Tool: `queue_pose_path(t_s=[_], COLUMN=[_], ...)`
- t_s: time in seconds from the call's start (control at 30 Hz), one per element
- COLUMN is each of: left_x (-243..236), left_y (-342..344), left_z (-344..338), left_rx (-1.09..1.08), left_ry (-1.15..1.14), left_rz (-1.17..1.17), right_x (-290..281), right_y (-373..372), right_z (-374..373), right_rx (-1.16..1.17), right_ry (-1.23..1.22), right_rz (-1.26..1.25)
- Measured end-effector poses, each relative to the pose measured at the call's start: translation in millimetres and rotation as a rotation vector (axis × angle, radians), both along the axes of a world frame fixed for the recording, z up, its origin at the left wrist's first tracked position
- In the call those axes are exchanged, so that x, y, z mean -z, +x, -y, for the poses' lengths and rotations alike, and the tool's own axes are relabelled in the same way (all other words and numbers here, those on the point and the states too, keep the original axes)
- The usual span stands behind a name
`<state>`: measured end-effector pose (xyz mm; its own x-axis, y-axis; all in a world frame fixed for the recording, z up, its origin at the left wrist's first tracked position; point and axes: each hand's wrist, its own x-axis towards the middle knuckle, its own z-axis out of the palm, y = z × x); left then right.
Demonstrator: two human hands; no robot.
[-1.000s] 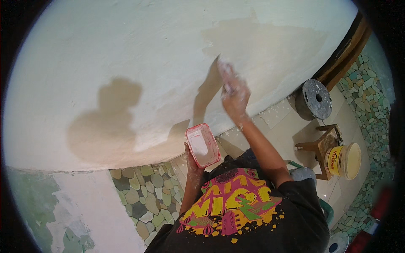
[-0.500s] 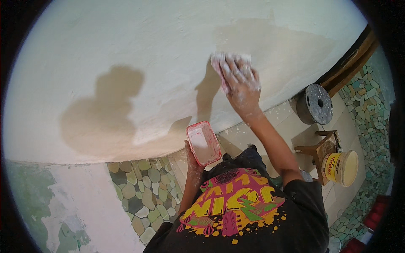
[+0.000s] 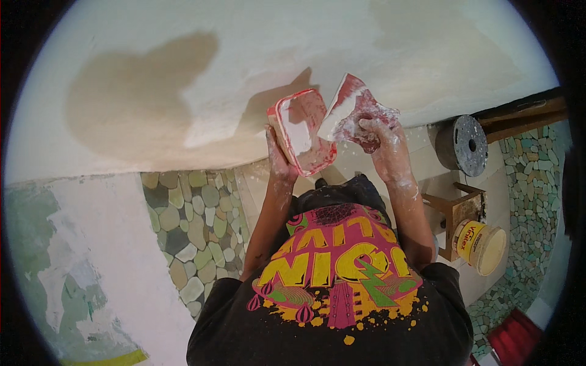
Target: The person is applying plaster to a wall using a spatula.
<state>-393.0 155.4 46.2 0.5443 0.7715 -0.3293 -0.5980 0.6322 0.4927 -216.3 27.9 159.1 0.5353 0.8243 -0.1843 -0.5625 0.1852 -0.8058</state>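
Observation:
My left hand [image 3: 281, 160] is wrapped round the side of a red-rimmed rectangular tub [image 3: 321, 158], with white paste, like putty, inside. Smeared white, my right hand [image 3: 389, 143] pinches a flat red scraper [image 3: 355, 100], its fingers partly hidden behind it. White paste coats the scraper's left edge, which is over or against the tub's right rim; contact is hard to tell. Beyond both hands stands a pale wall [image 3: 256, 52] with darker, damp-looking patches.
Right of me are a dark round drum-like object [image 3: 462, 145], a small wooden stool [image 3: 450, 219] and a yellow-and-white bucket [image 3: 488, 251]. Pebble-patterned flooring [image 3: 198, 226] lies left, beside a patchy white-and-green surface [image 3: 91, 262]. A wooden beam [image 3: 528, 116] runs at far right.
My right hand has left the wall and come down to the tub with the scraper. My left hand has raised and tilted the tub. The view has shifted.

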Motion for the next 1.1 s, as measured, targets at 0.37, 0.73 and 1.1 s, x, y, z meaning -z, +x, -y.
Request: queue_pose_path(t_s=[0.37, 0.73, 1.1], left_x=[-31.1, -4.5, -0.3], left_y=[-5.8, -14.5, -25.4], left_z=[3.3, -7.2, -14.3], left_rx=[-0.127, -0.141, -0.322], left_ry=[0.196, 0.380, 0.304], left_rz=[-0.155, -0.002, 0.005], right_x=[-16.0, 0.3, -27.4], right_y=[-42.2, -53.2, -64.6], right_z=[-12.2, -29.3, -2.4], right_rx=[-0.132, -0.088, 0.107], right_ry=[-0.057, -0.088, -0.006], right_rz=[0.782, 1.158, 0.595])
